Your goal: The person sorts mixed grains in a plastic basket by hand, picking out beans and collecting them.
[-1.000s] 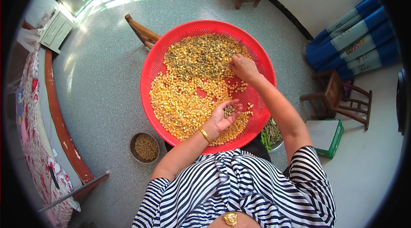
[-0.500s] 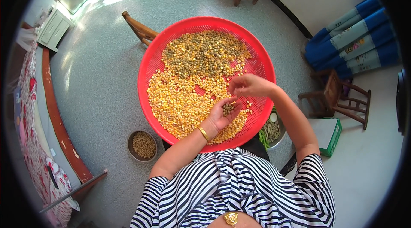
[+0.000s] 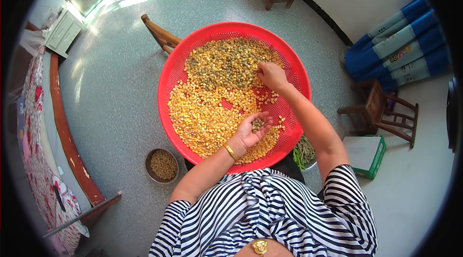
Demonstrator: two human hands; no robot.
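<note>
A round red perforated tray point(image 3: 163, 95) lies before me, holding a layer of yellow corn kernels point(image 3: 193, 119) in its near part. In its far part, a heap of greenish-brown beans point(image 3: 212, 66) is mixed with corn. My left hand point(image 3: 246, 135) is cupped palm up above the near corn, and several loose beans point(image 3: 258, 125) rest in it. At the right edge of the mixed heap, my right hand point(image 3: 274, 75) reaches down with its fingers drawn together. Its fingertips are partly hidden, so whatever is pinched there does not show.
On the floor left of the tray stands a metal bowl point(image 3: 148, 165) of brownish beans. Green vegetables point(image 3: 304, 153) in a basin sit under the tray's right side. A green-and-white box point(image 3: 366, 155) and wooden chair point(image 3: 369, 107) are further right. A wooden chair part point(image 3: 161, 35) juts out behind the tray.
My right hand has moved away from beside my left palm, out to the mixed heap. The left hand stays in nearly the same place, still cupping beans.
</note>
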